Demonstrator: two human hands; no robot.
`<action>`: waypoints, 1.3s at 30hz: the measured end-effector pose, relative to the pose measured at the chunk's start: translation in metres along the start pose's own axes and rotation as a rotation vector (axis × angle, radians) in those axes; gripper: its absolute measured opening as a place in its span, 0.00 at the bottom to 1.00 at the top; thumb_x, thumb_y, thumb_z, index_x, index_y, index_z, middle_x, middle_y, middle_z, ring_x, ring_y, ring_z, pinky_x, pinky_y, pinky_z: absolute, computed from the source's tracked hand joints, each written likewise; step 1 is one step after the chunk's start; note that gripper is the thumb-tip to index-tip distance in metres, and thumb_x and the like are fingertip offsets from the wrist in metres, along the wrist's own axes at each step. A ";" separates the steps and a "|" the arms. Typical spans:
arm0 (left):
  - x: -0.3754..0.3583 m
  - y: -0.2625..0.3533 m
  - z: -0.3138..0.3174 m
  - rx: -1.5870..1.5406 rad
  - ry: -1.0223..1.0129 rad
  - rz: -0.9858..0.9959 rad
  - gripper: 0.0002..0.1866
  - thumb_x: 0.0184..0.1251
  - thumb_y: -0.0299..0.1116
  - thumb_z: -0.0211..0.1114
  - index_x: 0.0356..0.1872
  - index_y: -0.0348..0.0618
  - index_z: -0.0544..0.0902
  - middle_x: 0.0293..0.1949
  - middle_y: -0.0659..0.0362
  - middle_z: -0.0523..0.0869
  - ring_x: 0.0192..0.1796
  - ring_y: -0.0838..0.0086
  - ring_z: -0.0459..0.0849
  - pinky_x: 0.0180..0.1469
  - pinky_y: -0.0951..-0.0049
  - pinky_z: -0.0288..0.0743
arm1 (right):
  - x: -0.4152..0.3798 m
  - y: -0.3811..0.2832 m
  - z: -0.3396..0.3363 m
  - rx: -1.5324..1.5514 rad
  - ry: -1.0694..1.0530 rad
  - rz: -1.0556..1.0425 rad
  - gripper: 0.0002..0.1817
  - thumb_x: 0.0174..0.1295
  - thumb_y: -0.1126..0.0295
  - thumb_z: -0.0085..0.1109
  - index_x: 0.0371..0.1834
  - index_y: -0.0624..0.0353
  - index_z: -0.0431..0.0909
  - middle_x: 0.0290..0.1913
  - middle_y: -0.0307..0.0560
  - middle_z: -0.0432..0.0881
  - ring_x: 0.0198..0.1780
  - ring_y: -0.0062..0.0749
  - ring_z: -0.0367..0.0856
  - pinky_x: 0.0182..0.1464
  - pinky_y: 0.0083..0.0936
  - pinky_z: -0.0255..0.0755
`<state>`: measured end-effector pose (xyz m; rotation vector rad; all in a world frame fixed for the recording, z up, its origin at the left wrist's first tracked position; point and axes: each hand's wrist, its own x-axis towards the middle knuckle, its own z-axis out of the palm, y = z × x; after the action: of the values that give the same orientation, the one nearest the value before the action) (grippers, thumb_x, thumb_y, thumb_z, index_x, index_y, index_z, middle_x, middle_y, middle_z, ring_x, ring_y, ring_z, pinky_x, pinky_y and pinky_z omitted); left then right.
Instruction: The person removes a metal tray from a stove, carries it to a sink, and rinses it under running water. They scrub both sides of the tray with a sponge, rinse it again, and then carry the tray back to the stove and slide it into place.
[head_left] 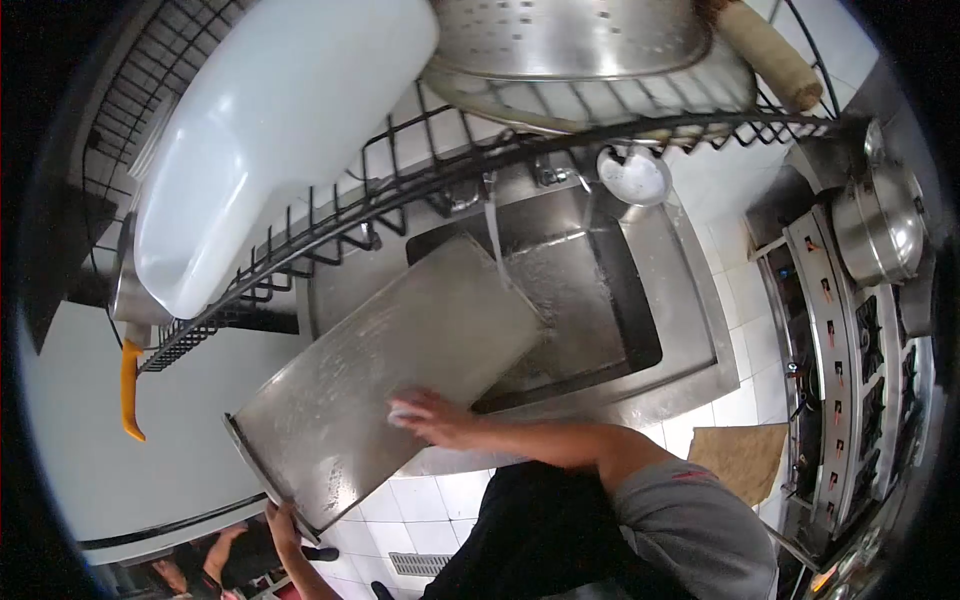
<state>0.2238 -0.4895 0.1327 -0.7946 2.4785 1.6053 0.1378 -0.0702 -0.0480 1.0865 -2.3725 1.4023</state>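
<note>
A wet metal panel (350, 360) lies slantwise, its far right end over the sink (645, 310) and its near left end reaching past the near edge of the steel tabletop (690, 290), above the tiled floor (460, 490). It looks stiff and thin, probably awkward more for its length than its weight, and unlikely to break. The wet face is likely slippery, so flat fingers would slide; the raised lip along the left end seems the surest hold, though its corners may be sharp.

The left grip (284, 525) is closed around that lip at the near corner. The right grip (432, 418) rests on the panel's face near the near edge, something pale at its fingertips; I cannot tell how firmly it is held.

A stream of water (497, 230) falls by the far edge. The wire rack (400, 205) overhangs the far side and limits lifting there, and a white cabinet (120, 420) stands near the left end. The widest room is rightward, over the basin.
</note>
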 end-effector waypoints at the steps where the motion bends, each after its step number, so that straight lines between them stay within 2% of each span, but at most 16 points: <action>1: 0.004 -0.014 -0.003 -0.040 0.063 -0.049 0.19 0.57 0.29 0.59 0.52 0.36 0.76 0.37 0.62 0.80 0.37 0.74 0.78 0.40 0.72 0.73 | -0.007 0.021 -0.012 -0.007 -0.007 0.051 0.27 0.61 0.75 0.56 0.66 0.53 0.69 0.73 0.54 0.59 0.74 0.55 0.54 0.73 0.50 0.51; 6: 0.047 -0.114 -0.023 -0.038 0.027 -0.058 0.15 0.64 0.38 0.62 0.46 0.39 0.78 0.35 0.64 0.80 0.35 0.78 0.76 0.36 0.73 0.71 | -0.026 0.095 -0.095 -0.354 0.082 0.283 0.25 0.61 0.77 0.54 0.64 0.55 0.70 0.71 0.56 0.61 0.73 0.56 0.56 0.72 0.52 0.52; 7: 0.050 -0.117 -0.003 -0.087 0.195 -0.088 0.15 0.66 0.40 0.61 0.44 0.39 0.80 0.33 0.64 0.80 0.34 0.78 0.75 0.36 0.73 0.70 | -0.020 0.095 -0.111 -0.446 0.159 0.385 0.24 0.61 0.77 0.54 0.62 0.56 0.71 0.71 0.57 0.61 0.72 0.58 0.57 0.71 0.53 0.53; 9: 0.066 -0.123 0.015 0.232 0.321 -0.072 0.25 0.69 0.49 0.58 0.44 0.30 0.80 0.35 0.52 0.84 0.37 0.66 0.80 0.41 0.65 0.73 | -0.018 0.083 -0.125 -0.551 0.236 0.491 0.23 0.61 0.77 0.53 0.61 0.56 0.71 0.71 0.58 0.61 0.72 0.59 0.57 0.71 0.53 0.54; 11: 0.076 -0.127 0.029 0.438 0.389 -0.050 0.30 0.70 0.53 0.56 0.44 0.26 0.80 0.36 0.45 0.85 0.39 0.58 0.83 0.43 0.61 0.75 | -0.025 0.063 -0.121 -0.493 0.062 0.384 0.20 0.62 0.75 0.52 0.59 0.59 0.72 0.71 0.60 0.60 0.72 0.61 0.57 0.70 0.54 0.55; 13: 0.080 -0.130 0.038 0.813 0.531 -0.081 0.39 0.70 0.61 0.51 0.43 0.21 0.78 0.39 0.31 0.83 0.45 0.41 0.82 0.46 0.50 0.74 | -0.030 0.064 -0.124 -0.398 -0.013 0.413 0.20 0.62 0.75 0.52 0.59 0.60 0.72 0.71 0.60 0.61 0.72 0.63 0.56 0.70 0.55 0.55; 16: 0.079 -0.102 0.048 0.777 0.481 -0.109 0.41 0.70 0.62 0.49 0.42 0.19 0.78 0.39 0.27 0.81 0.47 0.34 0.79 0.47 0.45 0.72 | -0.018 0.105 -0.139 -0.458 -0.090 0.409 0.20 0.61 0.76 0.51 0.58 0.62 0.73 0.70 0.61 0.62 0.72 0.63 0.56 0.70 0.56 0.55; 20: 0.094 -0.105 0.048 0.758 0.453 -0.077 0.39 0.71 0.61 0.48 0.44 0.23 0.79 0.44 0.28 0.80 0.51 0.36 0.78 0.52 0.49 0.72 | 0.053 0.177 -0.157 -0.625 0.005 0.296 0.19 0.62 0.77 0.48 0.56 0.63 0.74 0.68 0.60 0.66 0.71 0.62 0.58 0.71 0.55 0.55; 22: 0.101 -0.107 0.053 0.747 0.461 -0.069 0.39 0.71 0.61 0.48 0.44 0.22 0.79 0.43 0.27 0.80 0.50 0.35 0.78 0.50 0.48 0.72 | 0.087 0.188 -0.156 -0.361 0.112 0.530 0.18 0.62 0.72 0.49 0.55 0.63 0.75 0.68 0.62 0.64 0.72 0.61 0.56 0.72 0.53 0.54; 23: 0.099 -0.109 0.053 0.741 0.472 -0.069 0.39 0.71 0.61 0.48 0.43 0.21 0.79 0.41 0.27 0.80 0.48 0.34 0.79 0.49 0.47 0.73 | 0.086 0.183 -0.150 -0.356 0.101 0.535 0.18 0.62 0.72 0.49 0.55 0.63 0.75 0.68 0.62 0.64 0.72 0.61 0.56 0.72 0.53 0.54; 25: 0.104 -0.124 0.050 0.756 0.523 -0.034 0.40 0.71 0.61 0.48 0.41 0.20 0.79 0.39 0.27 0.81 0.46 0.34 0.79 0.47 0.46 0.73 | 0.081 0.169 -0.146 -0.800 -0.044 0.388 0.21 0.61 0.67 0.53 0.58 0.63 0.74 0.69 0.64 0.62 0.72 0.61 0.56 0.72 0.52 0.54; 32: 0.102 -0.114 0.045 0.701 0.513 -0.027 0.39 0.71 0.61 0.49 0.35 0.20 0.78 0.37 0.28 0.81 0.44 0.34 0.80 0.46 0.47 0.73 | 0.023 0.115 -0.144 -0.699 -0.152 0.280 0.27 0.65 0.61 0.51 0.65 0.64 0.68 0.70 0.64 0.60 0.71 0.60 0.58 0.71 0.51 0.54; 34: 0.106 -0.116 0.040 0.712 0.455 -0.059 0.39 0.71 0.60 0.49 0.34 0.20 0.79 0.36 0.27 0.81 0.44 0.34 0.80 0.46 0.47 0.74 | 0.057 0.144 -0.147 -0.744 -0.034 0.512 0.27 0.68 0.60 0.48 0.67 0.63 0.65 0.71 0.62 0.60 0.71 0.59 0.58 0.70 0.51 0.54; 35: 0.105 -0.115 0.043 0.732 0.473 -0.026 0.39 0.71 0.61 0.49 0.34 0.20 0.79 0.36 0.27 0.81 0.44 0.34 0.80 0.45 0.48 0.74 | 0.085 0.136 -0.155 -0.656 -0.169 0.630 0.26 0.69 0.62 0.47 0.68 0.62 0.64 0.71 0.62 0.60 0.71 0.58 0.58 0.70 0.51 0.55; 37: 0.101 -0.108 0.050 0.777 0.485 -0.026 0.40 0.71 0.61 0.50 0.35 0.19 0.79 0.36 0.26 0.81 0.44 0.32 0.79 0.46 0.48 0.74 | 0.087 0.191 -0.095 -0.720 0.027 0.486 0.26 0.67 0.63 0.49 0.67 0.63 0.65 0.70 0.62 0.60 0.71 0.58 0.59 0.70 0.51 0.54; 39: 0.104 -0.118 0.048 0.757 0.520 0.047 0.40 0.71 0.61 0.50 0.34 0.19 0.79 0.35 0.27 0.81 0.44 0.32 0.79 0.47 0.48 0.74 | 0.095 0.154 -0.069 -0.609 0.109 0.343 0.26 0.65 0.67 0.51 0.66 0.62 0.66 0.72 0.61 0.58 0.72 0.57 0.57 0.71 0.51 0.52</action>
<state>0.1794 -0.5237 -0.0220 -1.0974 3.0992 0.3655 -0.0470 -0.0170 -0.0703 0.4485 -2.7069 0.6845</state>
